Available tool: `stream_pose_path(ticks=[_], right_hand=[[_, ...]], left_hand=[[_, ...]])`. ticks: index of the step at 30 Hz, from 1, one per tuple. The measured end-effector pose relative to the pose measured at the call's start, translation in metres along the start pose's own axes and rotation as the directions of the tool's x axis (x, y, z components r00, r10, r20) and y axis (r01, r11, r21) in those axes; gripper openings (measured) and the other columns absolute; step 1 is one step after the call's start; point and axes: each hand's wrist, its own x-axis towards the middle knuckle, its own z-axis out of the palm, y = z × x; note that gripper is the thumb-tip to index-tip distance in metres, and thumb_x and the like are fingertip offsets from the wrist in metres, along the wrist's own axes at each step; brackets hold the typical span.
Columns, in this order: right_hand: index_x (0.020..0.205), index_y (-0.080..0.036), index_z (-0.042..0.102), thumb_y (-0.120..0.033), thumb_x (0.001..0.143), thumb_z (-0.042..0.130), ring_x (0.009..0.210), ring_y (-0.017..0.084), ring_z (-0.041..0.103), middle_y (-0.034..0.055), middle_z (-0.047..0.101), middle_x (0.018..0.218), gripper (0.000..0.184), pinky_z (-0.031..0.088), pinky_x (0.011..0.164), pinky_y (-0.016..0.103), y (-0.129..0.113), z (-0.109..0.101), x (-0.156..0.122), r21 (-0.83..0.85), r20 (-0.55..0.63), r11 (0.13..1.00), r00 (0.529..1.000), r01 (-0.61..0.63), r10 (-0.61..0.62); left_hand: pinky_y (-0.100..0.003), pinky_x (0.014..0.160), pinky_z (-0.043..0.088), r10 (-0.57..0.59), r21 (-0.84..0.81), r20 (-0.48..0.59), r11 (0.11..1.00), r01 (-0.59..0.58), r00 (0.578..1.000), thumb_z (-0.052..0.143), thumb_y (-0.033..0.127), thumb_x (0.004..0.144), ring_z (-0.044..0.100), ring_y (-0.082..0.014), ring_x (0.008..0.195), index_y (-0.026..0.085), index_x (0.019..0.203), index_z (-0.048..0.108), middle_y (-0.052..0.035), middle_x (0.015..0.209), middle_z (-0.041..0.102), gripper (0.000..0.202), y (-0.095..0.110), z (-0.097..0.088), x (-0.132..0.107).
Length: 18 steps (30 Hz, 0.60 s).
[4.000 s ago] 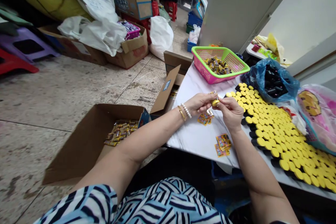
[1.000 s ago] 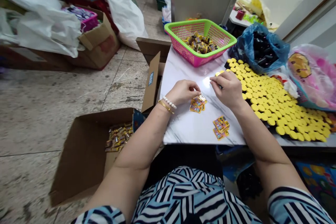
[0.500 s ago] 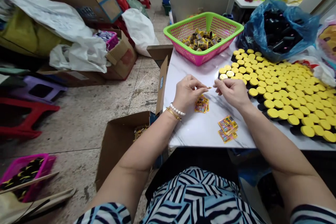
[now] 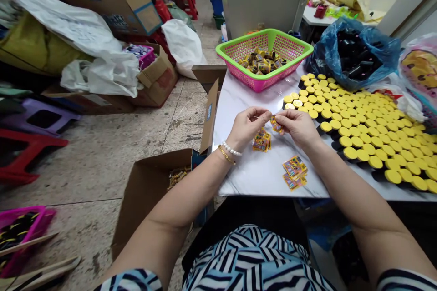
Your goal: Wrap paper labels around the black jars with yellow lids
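Observation:
My left hand (image 4: 251, 123), with a pearl bracelet and a gold bangle at the wrist, pinches thumb against fingers at the upper edge of a small yellow printed label (image 4: 276, 124). From the other side, my right hand (image 4: 297, 127) grips the same label, covering part of it. Just below my left fingers lies a small pile of printed labels (image 4: 261, 142) on the white marbled table (image 4: 249, 177). A second stack of labels (image 4: 294, 172) sits nearer the table's front edge, below my right wrist.
Many black pieces with yellow round tops (image 4: 368, 132) stand in rows at right. Behind them is a blue bag (image 4: 322, 61) of black parts. A green-rimmed pink basket (image 4: 252, 82) holds yellow-and-black pieces. An open cardboard box (image 4: 143, 191) stands left of the table.
The label between my hands has turned so its printed face shows; before, only a thin edge was visible. My fingertips have come closer together. The view has shifted slightly.

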Motion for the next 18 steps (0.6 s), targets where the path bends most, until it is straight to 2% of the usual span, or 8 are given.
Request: stream_pose_path(ticks=[2, 5, 8, 11, 14, 18], right_hand=[[0.09, -0.017, 0.079, -0.044, 0.072, 0.09, 0.058, 0.01, 0.062, 0.0019, 0.074, 0.074, 0.035, 0.05, 0.05, 0.023, -0.002, 0.002, -0.002, 0.001, 0.01, 1.0, 1.0, 0.005, -0.005], [0.1, -0.017, 0.079, -0.049, 0.073, 0.089, 0.063, 0.011, 0.064, 0.0028, 0.075, 0.081, 0.043, 0.052, 0.053, 0.023, -0.008, 0.005, -0.005, 0.064, 0.062, 0.996, 0.997, -0.054, 0.05], [0.089, -0.016, 0.077, -0.053, 0.071, 0.09, 0.061, 0.01, 0.061, 0.0032, 0.073, 0.079, 0.044, 0.049, 0.05, 0.022, -0.009, 0.007, -0.007, 0.045, 0.108, 0.99, 0.986, -0.132, 0.126], [0.075, -0.017, 0.069, -0.055, 0.074, 0.088, 0.05, 0.008, 0.051, -0.0015, 0.064, 0.062, 0.042, 0.043, 0.047, 0.023, -0.004, 0.01, -0.008, -0.052, 0.026, 0.998, 0.999, -0.041, 0.042], [0.075, -0.019, 0.066, -0.059, 0.082, 0.081, 0.048, 0.009, 0.05, -0.0026, 0.062, 0.059, 0.044, 0.039, 0.047, 0.024, 0.001, 0.012, -0.009, -0.155, -0.048, 0.984, 0.995, 0.083, -0.092], [0.074, -0.02, 0.063, -0.069, 0.087, 0.071, 0.046, 0.009, 0.048, -0.0037, 0.057, 0.055, 0.051, 0.037, 0.045, 0.024, 0.004, 0.012, -0.009, -0.218, -0.06, 0.969, 0.99, 0.114, -0.13]], left_hand=[[-0.022, 0.057, 0.042, -0.048, 0.012, 0.028, 0.999, 0.047, 0.998, 0.085, 0.046, 0.074, 0.053, -0.0092, 0.06, 0.013, 0.085, 0.072, -0.0006, 0.069, 0.065, 0.037, -0.001, -0.001, 0.002], [-0.022, 0.058, 0.042, -0.033, 0.059, -0.037, 0.998, 0.035, 0.999, 0.086, 0.041, 0.072, 0.054, -0.0092, 0.059, 0.013, 0.076, 0.071, -0.0007, 0.067, 0.066, 0.032, -0.005, -0.003, 0.004], [-0.022, 0.058, 0.043, -0.008, 0.103, -0.082, 0.995, 0.016, 0.997, 0.085, 0.043, 0.073, 0.055, -0.01, 0.06, 0.013, 0.076, 0.073, -0.0022, 0.069, 0.068, 0.032, -0.009, -0.004, 0.006], [-0.023, 0.056, 0.042, 0.029, 0.156, -0.113, 0.988, -0.011, 0.993, 0.081, 0.052, 0.078, 0.055, -0.0104, 0.059, 0.014, 0.073, 0.072, -0.0025, 0.066, 0.067, 0.04, -0.01, -0.003, 0.005], [-0.023, 0.054, 0.039, 0.11, 0.136, -0.172, 0.987, -0.087, 0.979, 0.072, 0.063, 0.085, 0.051, -0.0098, 0.055, 0.015, 0.075, 0.07, -0.0006, 0.062, 0.062, 0.049, -0.007, -0.002, 0.001], [-0.024, 0.054, 0.037, 0.217, 0.122, -0.222, 0.973, -0.194, 0.951, 0.065, 0.067, 0.091, 0.046, -0.0092, 0.053, 0.017, 0.074, 0.071, 0.0011, 0.057, 0.055, 0.053, 0.001, -0.002, -0.008]])
